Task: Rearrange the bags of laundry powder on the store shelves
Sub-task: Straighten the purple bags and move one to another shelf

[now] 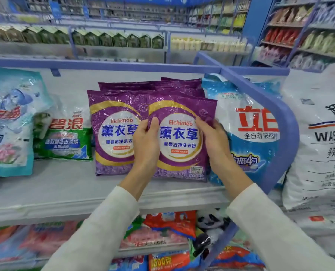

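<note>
We grip a glossy purple plastic bag of laundry powder (179,137) between our left hand (146,142) and right hand (214,140), thumbs curled onto its front, towards the grey shelf's (65,184) right edge

A shop – the pale grey metal shelf with blue rails (65,184) carries branded purple plastic bags of laundry powder (114,118) set face-out, and behind it run more aisles of shelving stocked with rows of green cartons (106,39).
</note>
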`<move>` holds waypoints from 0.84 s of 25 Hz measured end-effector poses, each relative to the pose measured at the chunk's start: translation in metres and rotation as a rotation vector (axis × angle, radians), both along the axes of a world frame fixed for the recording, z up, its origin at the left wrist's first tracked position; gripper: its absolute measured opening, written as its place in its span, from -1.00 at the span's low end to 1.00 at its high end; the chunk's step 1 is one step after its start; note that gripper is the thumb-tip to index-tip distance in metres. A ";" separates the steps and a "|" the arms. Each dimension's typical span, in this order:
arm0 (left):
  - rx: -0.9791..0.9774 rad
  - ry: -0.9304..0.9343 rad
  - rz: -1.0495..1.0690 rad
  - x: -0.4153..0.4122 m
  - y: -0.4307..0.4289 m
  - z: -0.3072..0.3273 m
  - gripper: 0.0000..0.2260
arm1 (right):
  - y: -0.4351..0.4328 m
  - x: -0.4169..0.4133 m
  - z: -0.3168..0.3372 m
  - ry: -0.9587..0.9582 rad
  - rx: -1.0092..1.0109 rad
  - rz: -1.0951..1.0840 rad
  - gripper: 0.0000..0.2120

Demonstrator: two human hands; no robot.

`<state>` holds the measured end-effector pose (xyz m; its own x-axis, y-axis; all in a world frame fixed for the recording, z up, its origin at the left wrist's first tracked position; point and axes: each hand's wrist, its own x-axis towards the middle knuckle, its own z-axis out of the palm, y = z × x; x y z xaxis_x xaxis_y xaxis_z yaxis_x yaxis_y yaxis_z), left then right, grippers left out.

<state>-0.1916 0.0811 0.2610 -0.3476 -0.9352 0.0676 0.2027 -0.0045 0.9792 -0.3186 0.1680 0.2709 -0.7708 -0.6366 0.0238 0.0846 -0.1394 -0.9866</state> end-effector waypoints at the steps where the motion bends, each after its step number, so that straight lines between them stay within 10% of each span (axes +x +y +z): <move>1: -0.014 0.009 0.023 -0.004 0.001 -0.002 -0.75 | -0.002 -0.007 0.004 -0.013 -0.011 0.002 -0.68; 14: 0.111 0.111 0.208 -0.030 0.013 -0.013 -0.78 | -0.015 -0.026 0.025 0.035 0.008 -0.056 -0.65; 21: 0.140 0.122 0.188 -0.031 0.019 -0.015 -0.77 | 0.059 0.033 -0.047 0.477 0.367 0.100 -0.05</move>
